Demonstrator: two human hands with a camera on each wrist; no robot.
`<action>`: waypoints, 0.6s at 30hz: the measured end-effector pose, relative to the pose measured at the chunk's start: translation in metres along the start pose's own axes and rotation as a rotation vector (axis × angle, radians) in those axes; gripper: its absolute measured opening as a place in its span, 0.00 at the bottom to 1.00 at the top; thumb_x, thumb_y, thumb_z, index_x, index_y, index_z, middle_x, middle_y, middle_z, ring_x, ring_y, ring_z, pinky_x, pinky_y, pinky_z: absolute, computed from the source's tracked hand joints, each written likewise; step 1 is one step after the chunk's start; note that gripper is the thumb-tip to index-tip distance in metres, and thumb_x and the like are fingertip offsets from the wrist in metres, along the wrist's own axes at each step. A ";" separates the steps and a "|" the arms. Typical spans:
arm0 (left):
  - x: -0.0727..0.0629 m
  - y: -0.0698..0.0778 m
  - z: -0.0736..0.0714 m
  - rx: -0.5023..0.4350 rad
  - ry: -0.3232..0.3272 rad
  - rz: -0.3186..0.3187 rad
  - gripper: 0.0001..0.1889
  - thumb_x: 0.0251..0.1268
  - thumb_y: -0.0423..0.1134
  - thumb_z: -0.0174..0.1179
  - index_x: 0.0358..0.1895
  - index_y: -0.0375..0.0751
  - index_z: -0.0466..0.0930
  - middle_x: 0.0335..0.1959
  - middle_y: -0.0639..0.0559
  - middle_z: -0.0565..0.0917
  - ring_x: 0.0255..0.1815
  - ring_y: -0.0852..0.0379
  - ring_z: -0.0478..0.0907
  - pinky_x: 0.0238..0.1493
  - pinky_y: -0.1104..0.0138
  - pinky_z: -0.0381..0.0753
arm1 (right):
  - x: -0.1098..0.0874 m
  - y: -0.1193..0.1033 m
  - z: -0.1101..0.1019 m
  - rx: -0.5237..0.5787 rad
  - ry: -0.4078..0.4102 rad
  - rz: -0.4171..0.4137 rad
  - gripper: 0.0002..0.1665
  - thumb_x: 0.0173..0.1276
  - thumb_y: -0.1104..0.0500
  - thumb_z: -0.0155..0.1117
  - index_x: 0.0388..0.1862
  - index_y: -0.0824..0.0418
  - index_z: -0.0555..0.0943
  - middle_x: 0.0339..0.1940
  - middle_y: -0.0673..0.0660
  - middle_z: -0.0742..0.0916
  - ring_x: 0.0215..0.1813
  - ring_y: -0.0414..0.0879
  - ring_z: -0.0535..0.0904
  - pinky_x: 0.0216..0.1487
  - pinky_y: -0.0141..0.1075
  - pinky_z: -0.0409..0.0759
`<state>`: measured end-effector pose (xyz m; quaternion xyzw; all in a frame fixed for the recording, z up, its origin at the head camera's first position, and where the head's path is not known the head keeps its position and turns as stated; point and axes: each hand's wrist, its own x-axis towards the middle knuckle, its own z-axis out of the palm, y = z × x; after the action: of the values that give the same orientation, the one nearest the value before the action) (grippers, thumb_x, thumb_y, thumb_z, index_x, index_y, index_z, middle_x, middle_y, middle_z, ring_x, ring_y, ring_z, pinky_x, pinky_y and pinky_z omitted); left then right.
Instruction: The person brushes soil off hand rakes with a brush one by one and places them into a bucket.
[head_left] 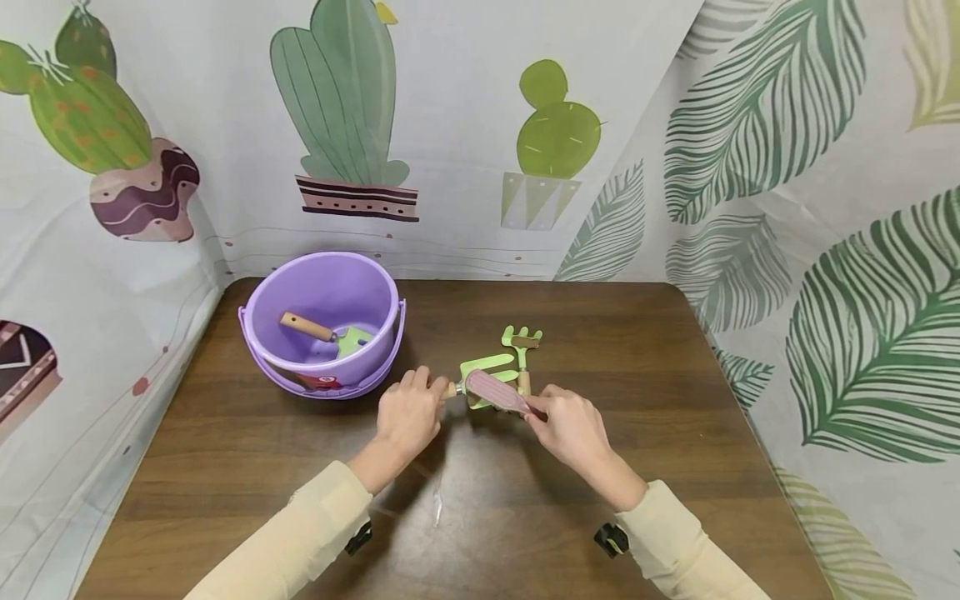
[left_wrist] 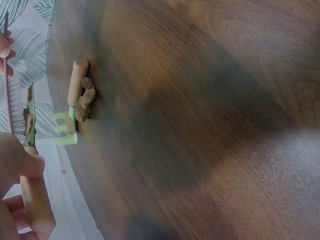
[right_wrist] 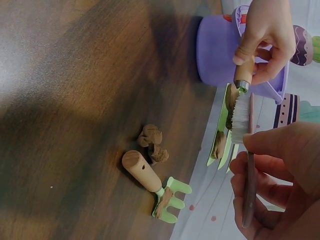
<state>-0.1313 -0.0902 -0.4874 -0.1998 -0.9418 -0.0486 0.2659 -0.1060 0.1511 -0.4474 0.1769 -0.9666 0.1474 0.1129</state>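
My left hand [head_left: 408, 410] grips the wooden handle of a small garden fork [head_left: 484, 363] with green tines, held above the table. Brown clay-like lumps [right_wrist: 219, 145] cling to those tines in the right wrist view. A brush [head_left: 495, 390] with a pink back is pinched in my right hand [head_left: 572, 427]. Its white bristles [right_wrist: 240, 120] face the fork and meet it near the base of the tines. Just beyond, a small green hand rake [head_left: 522, 360] with a wooden handle lies on the table, brown stuff on its prongs. Brown clumps [right_wrist: 151, 137] sit beside that handle.
At the back left of the wooden table [head_left: 637, 358] stands a purple bucket [head_left: 367, 360], its handle folded down. Inside it leans a green tool with a wooden handle [head_left: 306, 327]. A printed cloth [head_left: 465, 167] hangs behind the table's far edge.
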 end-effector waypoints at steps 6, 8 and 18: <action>-0.001 -0.002 -0.001 -0.002 -0.017 -0.007 0.11 0.38 0.37 0.66 0.29 0.45 0.76 0.26 0.50 0.73 0.27 0.50 0.72 0.20 0.64 0.69 | -0.001 0.001 0.000 -0.001 -0.003 -0.003 0.14 0.49 0.58 0.71 0.38 0.53 0.87 0.25 0.45 0.81 0.20 0.37 0.68 0.17 0.32 0.66; -0.002 -0.002 -0.001 -0.001 -0.013 -0.006 0.11 0.38 0.38 0.66 0.29 0.45 0.76 0.25 0.49 0.72 0.27 0.50 0.72 0.20 0.64 0.69 | -0.001 0.001 0.000 -0.003 -0.001 -0.008 0.14 0.49 0.59 0.71 0.38 0.53 0.87 0.25 0.45 0.82 0.20 0.38 0.69 0.17 0.32 0.67; -0.003 -0.005 -0.002 -0.016 -0.022 0.026 0.13 0.36 0.38 0.67 0.31 0.46 0.78 0.26 0.49 0.74 0.27 0.51 0.73 0.20 0.65 0.69 | -0.004 0.006 0.002 0.111 -0.035 0.032 0.14 0.49 0.58 0.72 0.38 0.52 0.87 0.24 0.43 0.82 0.20 0.35 0.69 0.19 0.30 0.66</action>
<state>-0.1296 -0.0961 -0.4868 -0.2147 -0.9415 -0.0504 0.2547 -0.1052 0.1569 -0.4516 0.1700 -0.9614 0.1997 0.0834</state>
